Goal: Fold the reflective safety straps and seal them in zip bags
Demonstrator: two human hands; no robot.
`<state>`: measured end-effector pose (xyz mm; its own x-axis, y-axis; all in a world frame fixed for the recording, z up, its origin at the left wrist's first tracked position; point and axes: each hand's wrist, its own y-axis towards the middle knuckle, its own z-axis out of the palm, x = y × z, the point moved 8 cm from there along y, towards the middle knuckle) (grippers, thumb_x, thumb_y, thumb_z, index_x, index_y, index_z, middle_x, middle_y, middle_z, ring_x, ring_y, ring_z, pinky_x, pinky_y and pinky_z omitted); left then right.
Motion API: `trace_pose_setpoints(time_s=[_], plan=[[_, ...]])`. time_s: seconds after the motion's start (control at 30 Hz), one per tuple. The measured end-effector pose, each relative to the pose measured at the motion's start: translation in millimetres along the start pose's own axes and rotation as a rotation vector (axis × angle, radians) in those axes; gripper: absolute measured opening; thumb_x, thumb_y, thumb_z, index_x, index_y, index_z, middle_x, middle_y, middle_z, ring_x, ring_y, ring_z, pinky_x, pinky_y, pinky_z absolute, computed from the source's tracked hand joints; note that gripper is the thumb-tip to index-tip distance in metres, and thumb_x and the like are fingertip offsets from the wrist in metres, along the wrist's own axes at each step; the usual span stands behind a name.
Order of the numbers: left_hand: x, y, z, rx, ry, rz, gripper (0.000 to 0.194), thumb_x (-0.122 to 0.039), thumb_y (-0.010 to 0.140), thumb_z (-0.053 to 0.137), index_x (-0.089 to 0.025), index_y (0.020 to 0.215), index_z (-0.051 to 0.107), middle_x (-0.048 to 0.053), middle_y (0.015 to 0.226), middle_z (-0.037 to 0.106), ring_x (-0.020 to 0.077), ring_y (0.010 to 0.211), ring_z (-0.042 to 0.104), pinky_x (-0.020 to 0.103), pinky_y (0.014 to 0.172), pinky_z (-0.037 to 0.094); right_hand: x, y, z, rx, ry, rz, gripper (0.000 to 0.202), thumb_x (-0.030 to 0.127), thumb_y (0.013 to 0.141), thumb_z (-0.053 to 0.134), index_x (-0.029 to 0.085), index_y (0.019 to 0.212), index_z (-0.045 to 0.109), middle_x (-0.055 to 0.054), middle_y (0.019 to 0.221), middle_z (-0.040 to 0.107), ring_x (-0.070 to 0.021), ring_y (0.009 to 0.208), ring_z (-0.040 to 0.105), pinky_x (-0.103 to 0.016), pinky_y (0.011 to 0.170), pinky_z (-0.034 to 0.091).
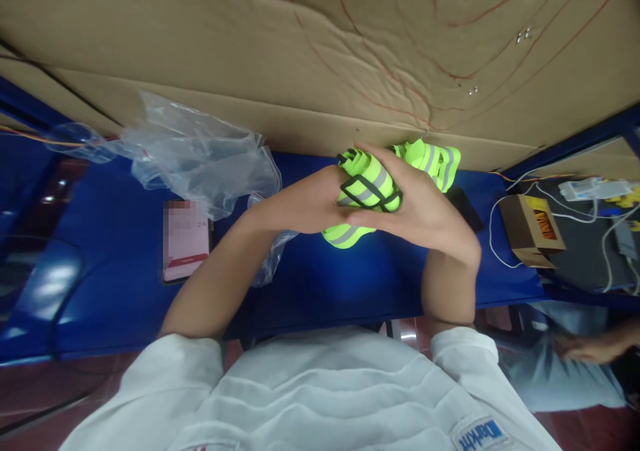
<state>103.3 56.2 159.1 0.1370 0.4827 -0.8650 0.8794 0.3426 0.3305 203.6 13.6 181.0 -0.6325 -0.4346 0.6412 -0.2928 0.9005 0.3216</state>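
A rolled bundle of neon yellow-green fabric (373,181) with grey stripes and crossed black bands is held between both hands over the blue table. My left hand (320,201) closes on its left side. My right hand (413,201) wraps round the right side, thumb below and fingers above, partly hidden. Below the bundle, another piece of striped neon fabric (347,236) shows; whether it is joined to the bundle I cannot tell. Behind my right hand lies more striped neon fabric (443,164), against the cardboard.
Clear plastic bags (200,151) lie at the left of the blue table (340,284), beside a pink-screened device (186,244). Cardboard (225,51) rises behind. At right are a small open box (533,228), white cables, a dark object (464,208) and another person's hand (585,349).
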Motion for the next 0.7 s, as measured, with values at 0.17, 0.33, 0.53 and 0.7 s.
trace_pose_setpoints(time_s=[0.17, 0.33, 0.53, 0.7], plan=[[21, -2, -1.5, -0.056, -0.163, -0.153, 0.034, -0.047, 0.082, 0.083, -0.017, 0.092, 0.072, 0.001, 0.088, 0.075, 0.0174, 0.078, 0.066, 0.027, 0.072, 0.056, 4, 2, 1, -0.147, -0.037, 0.036, 0.059, 0.051, 0.090, 0.080, 0.034, 0.143, 0.063, -0.002, 0.143, 0.069, -0.0318, 0.134, 0.064, -0.051, 0.116, 0.052], [38, -7, 21.4, 0.107, -0.399, -0.367, 0.038, -0.045, 0.081, 0.085, -0.016, 0.104, 0.075, 0.008, 0.095, 0.081, 0.0225, 0.080, 0.077, 0.030, 0.069, 0.062, 4, 1, -13, -0.273, -0.073, 0.009, 0.044, 0.042, 0.096, 0.075, 0.029, 0.137, 0.066, -0.003, 0.137, 0.072, -0.0285, 0.130, 0.067, -0.048, 0.116, 0.052], [43, -8, 8.0, 0.040, -0.236, -0.383, 0.048, -0.046, 0.074, 0.091, -0.018, 0.110, 0.075, 0.004, 0.096, 0.080, 0.0187, 0.077, 0.074, 0.022, 0.062, 0.058, 8, -4, -27, -0.317, -0.069, -0.029, 0.039, 0.039, 0.094, 0.078, 0.027, 0.130, 0.069, -0.003, 0.134, 0.073, -0.0262, 0.125, 0.068, -0.048, 0.114, 0.053], [30, -8, 2.7, 0.093, -0.229, -0.324, 0.042, -0.054, 0.079, 0.087, -0.017, 0.094, 0.076, 0.001, 0.076, 0.075, 0.0134, 0.061, 0.064, 0.019, 0.050, 0.048, -8, -3, -32, -0.316, 0.136, 0.075, 0.037, 0.052, 0.090, 0.081, 0.026, 0.115, 0.073, 0.002, 0.110, 0.079, -0.0214, 0.098, 0.076, -0.038, 0.091, 0.063]])
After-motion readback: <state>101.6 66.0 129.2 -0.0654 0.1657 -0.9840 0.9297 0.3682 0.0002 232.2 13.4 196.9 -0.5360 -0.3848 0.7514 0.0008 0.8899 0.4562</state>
